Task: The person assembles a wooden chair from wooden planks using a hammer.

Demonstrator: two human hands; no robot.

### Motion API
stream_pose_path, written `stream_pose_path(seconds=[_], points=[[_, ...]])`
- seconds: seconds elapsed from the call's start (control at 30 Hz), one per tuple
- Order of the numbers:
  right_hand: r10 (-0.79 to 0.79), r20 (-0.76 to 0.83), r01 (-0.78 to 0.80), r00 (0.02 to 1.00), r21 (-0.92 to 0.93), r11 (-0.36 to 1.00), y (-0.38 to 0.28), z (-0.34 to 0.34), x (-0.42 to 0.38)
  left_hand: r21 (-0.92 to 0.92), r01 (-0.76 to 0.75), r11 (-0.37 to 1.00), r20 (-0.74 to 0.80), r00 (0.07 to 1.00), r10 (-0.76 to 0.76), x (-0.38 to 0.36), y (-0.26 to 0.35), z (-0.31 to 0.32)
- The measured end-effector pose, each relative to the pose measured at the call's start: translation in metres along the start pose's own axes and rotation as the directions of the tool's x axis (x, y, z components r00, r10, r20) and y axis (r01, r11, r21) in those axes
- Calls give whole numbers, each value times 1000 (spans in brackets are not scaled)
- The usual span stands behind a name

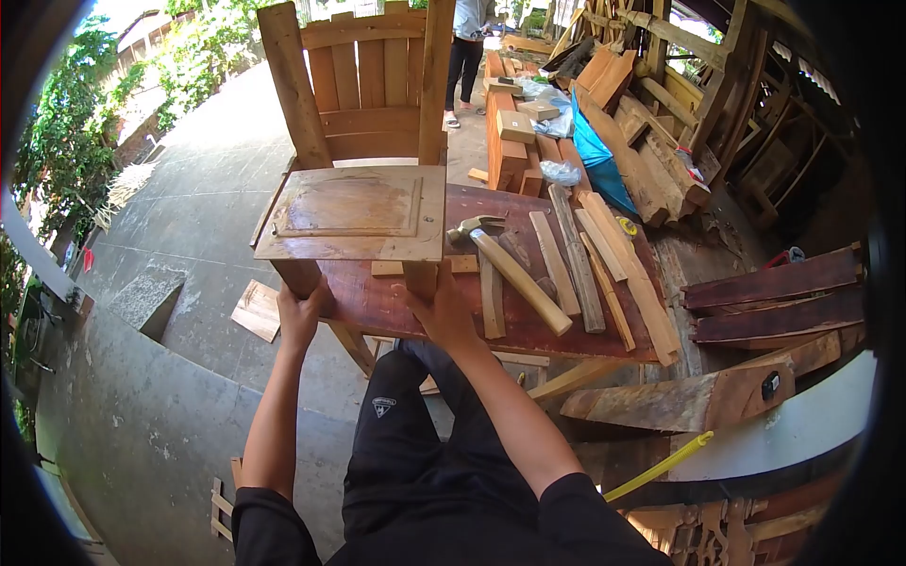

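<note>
A small wooden chair (351,203) with a slatted back stands upright on the reddish-brown table (528,222), its seat facing me. My left hand (300,313) is wrapped around the front leg on the left, just under the seat. Around the other front leg, my right hand (442,311) is closed, with part of its fingers hidden behind the wood. To the right of that hand lies a claw hammer (517,278), its head pointing toward the chair. Beneath the chair, a short wooden strip (385,268) rests on the tabletop.
Several wood strips (578,259) lie on the table's right side, with a tape measure (627,225) nearby. Stacked timber (514,160) and a blue sheet (599,156) are behind. A person (465,47) stands at the back. A loose board (258,311) lies on the floor at left.
</note>
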State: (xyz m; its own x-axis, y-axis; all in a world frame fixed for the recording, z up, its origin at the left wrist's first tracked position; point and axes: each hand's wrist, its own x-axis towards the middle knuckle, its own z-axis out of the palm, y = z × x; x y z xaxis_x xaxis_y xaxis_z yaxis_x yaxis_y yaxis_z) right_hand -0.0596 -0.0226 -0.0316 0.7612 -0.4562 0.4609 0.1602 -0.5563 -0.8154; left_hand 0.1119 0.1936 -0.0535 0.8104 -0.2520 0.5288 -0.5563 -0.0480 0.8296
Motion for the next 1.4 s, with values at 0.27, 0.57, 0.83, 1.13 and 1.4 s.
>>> stream_pose_path(seconds=[0.27,0.57,0.83,1.13,1.4], points=[[-13,6,13,1000,-11,1000,-6,-6,-6,10,28,1000,73,997,-28,0,-3,-6],[-6,-5,6,1000,-26,1000,-11,-13,-11,-4,22,1000,76,997,-21,-3,-3,-6],[27,3,-27,1000,-28,999,-15,-14,-12,-9,52,999,49,997,-52,-4,-5,-4],[149,91,-135,985,-142,981,-23,-27,-16,0,18,1000,11,1000,-18,-6,-1,-2],[91,58,-80,994,-172,982,-36,-36,-23,-22,57,998,19,998,-57,-5,-11,-3]])
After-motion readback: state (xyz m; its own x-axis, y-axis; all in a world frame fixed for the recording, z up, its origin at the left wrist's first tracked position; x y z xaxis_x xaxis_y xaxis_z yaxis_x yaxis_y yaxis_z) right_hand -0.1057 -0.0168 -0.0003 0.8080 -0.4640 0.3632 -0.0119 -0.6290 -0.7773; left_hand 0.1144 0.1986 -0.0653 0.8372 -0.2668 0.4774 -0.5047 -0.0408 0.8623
